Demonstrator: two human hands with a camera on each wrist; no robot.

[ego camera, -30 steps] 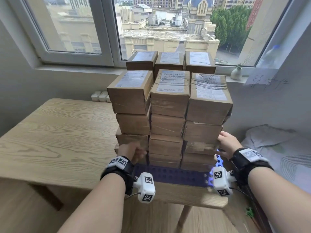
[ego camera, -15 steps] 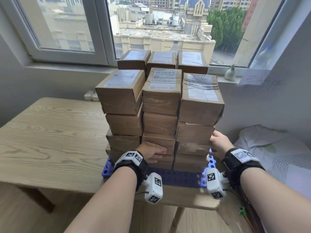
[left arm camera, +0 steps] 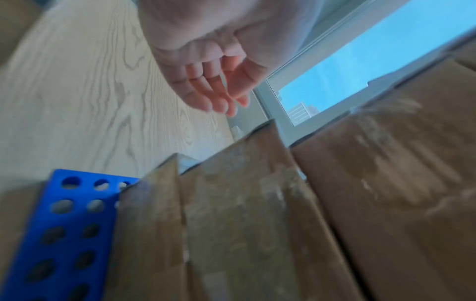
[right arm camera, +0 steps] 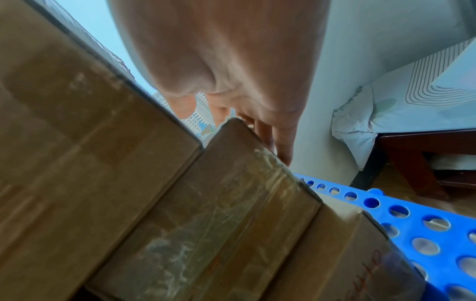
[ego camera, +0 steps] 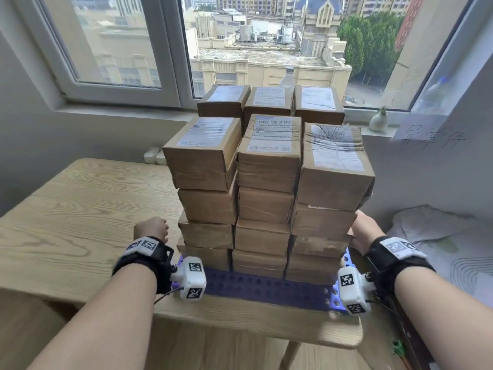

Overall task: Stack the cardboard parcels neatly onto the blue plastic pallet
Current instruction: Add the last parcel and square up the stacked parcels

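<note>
Since half a second ago the left hand [ego camera: 151, 228] has left the stack's front for its left side — fingers relaxed, empty. Brown cardboard parcels [ego camera: 269, 166] stand four-high on the blue perforated plastic pallet [ego camera: 266, 288] on the pale wooden desk [ego camera: 80, 222]. Straight-fingered, the right hand [ego camera: 364, 231] presses the stack's right side.

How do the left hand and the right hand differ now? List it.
The left hand hangs clear of the parcel stack, above the table; the right hand lies against the stack's right side. The left hand's fingers are loosely bent; the right hand's look straight. Both hold nothing.
</note>
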